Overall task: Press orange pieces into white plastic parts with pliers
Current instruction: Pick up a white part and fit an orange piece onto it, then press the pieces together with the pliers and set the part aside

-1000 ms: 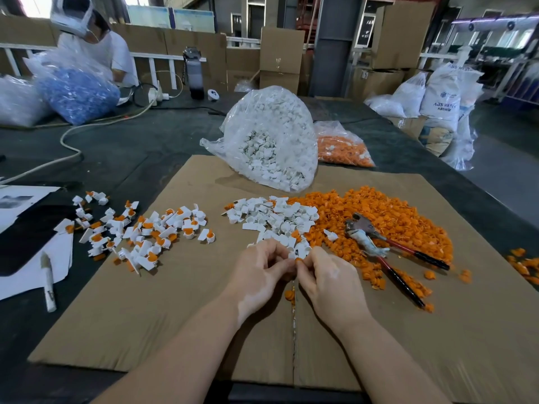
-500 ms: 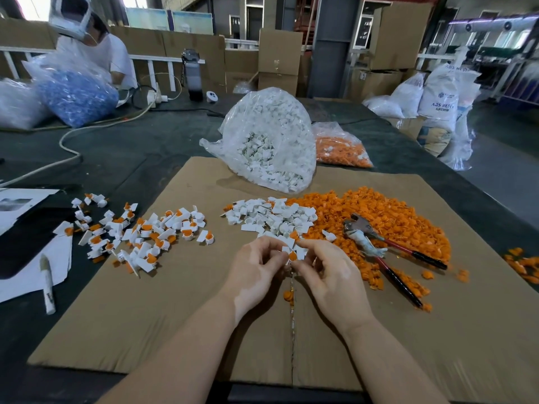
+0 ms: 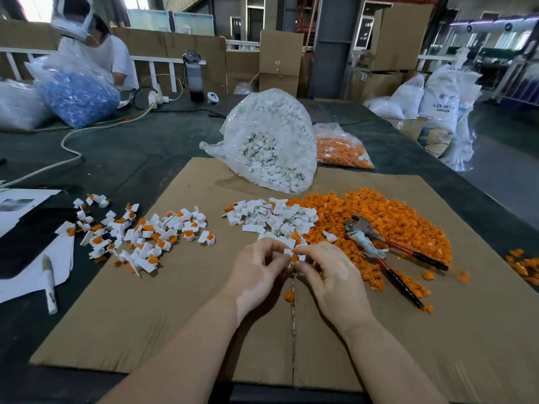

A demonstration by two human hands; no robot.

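while the hands lift slightly off the cardboard (image 3: 180, 310) | left hand (image 3: 256, 275) and right hand (image 3: 332, 275) now pinch one white part (image 3: 288, 252) with an orange piece (image 3: 294, 258) showing in it | pliers (image 3: 379, 249) lie untouched beside the orange pile (image 3: 393, 217) | pressing likely next

Both hands meet over the cardboard (image 3: 180, 310). Left hand (image 3: 256, 275) and right hand (image 3: 329, 275) pinch one white part (image 3: 288, 252) between fingertips, an orange piece (image 3: 294, 258) showing in it. Just behind: white pile (image 3: 271, 218), touching the orange pile (image 3: 388, 217) to its right. Pliers (image 3: 379, 246) lie on the orange pile, red-and-black handles toward the near right. Assembled parts (image 3: 145, 237) scattered at left. Bag of white parts (image 3: 268, 141) stands at the cardboard's far edge.
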